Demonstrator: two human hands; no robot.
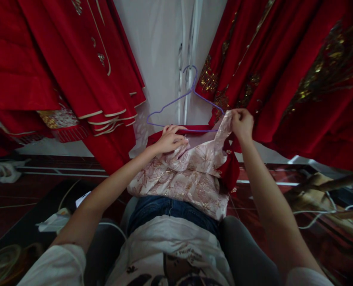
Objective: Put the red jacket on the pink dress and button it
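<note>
Below the thin purple wire clothes hanger (192, 90), a pale pink, shiny floral brocade garment (200, 159) spreads down to the dark blue denim (164, 206) on the person's lap. At the hanger's right end, the right hand (243, 121) pinches the garment's strap (223, 127), fingers closed. Just under the left part of the hanger's lower bar, the left hand (173, 139) grips a bunched fold of the same garment between thumb and fingers. Behind the hanger's hook run white vertical rails (189, 43); whether it hangs on them I cannot tell. Left of the hanger fall red drapes with cream piping (105, 79); right of it, red drapes with gold sequins (278, 79).
</note>
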